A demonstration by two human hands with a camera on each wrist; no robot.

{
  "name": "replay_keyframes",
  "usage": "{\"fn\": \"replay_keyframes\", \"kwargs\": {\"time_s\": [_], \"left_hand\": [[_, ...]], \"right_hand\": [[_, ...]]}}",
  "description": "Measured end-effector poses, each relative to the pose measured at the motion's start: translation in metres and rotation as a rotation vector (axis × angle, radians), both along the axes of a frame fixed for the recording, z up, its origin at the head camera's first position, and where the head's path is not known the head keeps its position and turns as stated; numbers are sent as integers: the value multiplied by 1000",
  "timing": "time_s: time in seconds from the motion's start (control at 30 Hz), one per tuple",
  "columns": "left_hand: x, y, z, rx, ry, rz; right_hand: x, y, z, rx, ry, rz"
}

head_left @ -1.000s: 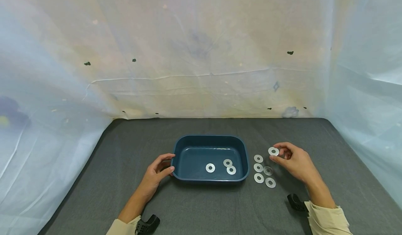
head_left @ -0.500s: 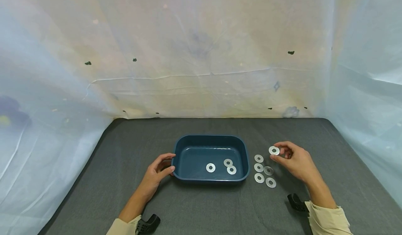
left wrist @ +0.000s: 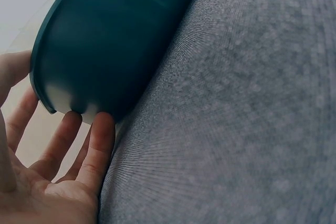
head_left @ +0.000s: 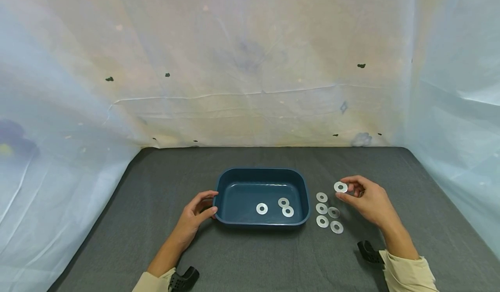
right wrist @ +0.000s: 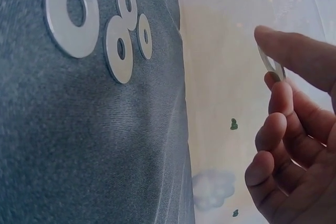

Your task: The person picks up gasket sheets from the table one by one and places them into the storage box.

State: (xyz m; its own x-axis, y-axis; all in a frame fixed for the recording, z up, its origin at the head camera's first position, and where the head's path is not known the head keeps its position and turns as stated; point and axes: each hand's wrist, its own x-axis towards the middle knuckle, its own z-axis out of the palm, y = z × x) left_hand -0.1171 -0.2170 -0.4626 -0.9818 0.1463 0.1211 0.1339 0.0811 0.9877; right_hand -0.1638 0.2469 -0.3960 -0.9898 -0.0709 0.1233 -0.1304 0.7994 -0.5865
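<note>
A dark blue rectangular tray (head_left: pixel 242 196) rests on the table with 3 flat metal washers inside; two of them overlap (head_left: pixel 287 211) and one lies apart (head_left: pixel 261 208). My left hand (head_left: pixel 194 214) touches the tray's left outer wall with its fingertips, and the thumb is at the rim. In the left wrist view the fingers (left wrist: pixel 100 140) lie fairly straight against that wall. To the right of the tray, my right hand (head_left: pixel 367 201) pinches one washer (head_left: pixel 340 187) between thumb and fingertips above the table. Several loose washers (head_left: pixel 322 221) lie between the tray and this hand.
A grey cloth (head_left: pixel 265 257) covers the table. Pale patterned sheets (head_left: pixel 250 66) hang behind it and along both sides. Dark wrist devices (head_left: pixel 183 279) are strapped at both sleeves.
</note>
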Motion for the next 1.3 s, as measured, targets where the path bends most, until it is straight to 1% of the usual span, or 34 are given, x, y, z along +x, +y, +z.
{"fn": "replay_keyframes", "kwargs": {"time_s": [0.13,0.43,0.7,1.0,1.3], "left_hand": [[0,0,0,0,2,-1],[0,-1,-1,-2,-2,5],[0,0,-3,4,-4,4],[0,2,0,2,-30,20],[0,2,0,-6,-30,25]], "right_hand": [[0,-1,0,-3,7,-4],[1,-3,1,-18,54,1],[4,-9,2,-21,29,6],[4,-13,4,-34,36,18],[5,-17,8,-45,35,43]]}}
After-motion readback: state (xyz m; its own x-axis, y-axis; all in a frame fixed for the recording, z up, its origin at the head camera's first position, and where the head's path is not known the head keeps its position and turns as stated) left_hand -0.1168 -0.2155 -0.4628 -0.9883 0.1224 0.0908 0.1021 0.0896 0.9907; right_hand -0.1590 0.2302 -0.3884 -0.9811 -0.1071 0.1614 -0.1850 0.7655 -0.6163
